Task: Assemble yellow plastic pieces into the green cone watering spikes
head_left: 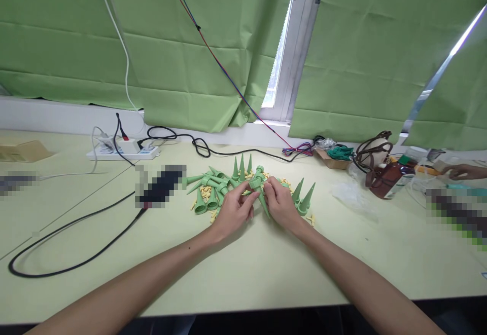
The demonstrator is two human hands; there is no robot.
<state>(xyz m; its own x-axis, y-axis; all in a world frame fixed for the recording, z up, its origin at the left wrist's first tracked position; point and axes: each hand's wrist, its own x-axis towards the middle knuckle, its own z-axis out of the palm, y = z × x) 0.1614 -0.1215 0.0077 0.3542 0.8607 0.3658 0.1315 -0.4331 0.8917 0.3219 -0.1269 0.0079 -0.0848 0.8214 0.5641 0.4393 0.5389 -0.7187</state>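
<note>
Between my two hands is a green plastic plant-watering spike (263,206), its pointed end slanting down toward me. My left hand (236,206) is closed, with thumb and fingers pinching the spike near its wide collar. On the other side my right hand (280,204) is curled shut against it; whatever its fingertips grip is partly hidden. Around both hands lies a heap of similar green spikes (211,204), some upright on their wide ends, others on their sides. Small yellow plastic pieces (206,192) are scattered among them.
A black cable (76,273) loops across the table's left side to a blurred dark device (162,185). Behind it stands a white power strip (124,152). At right are a brown bottle (391,179), a small cardboard box (332,160), clear plastic (353,198) and another person's hand (462,172).
</note>
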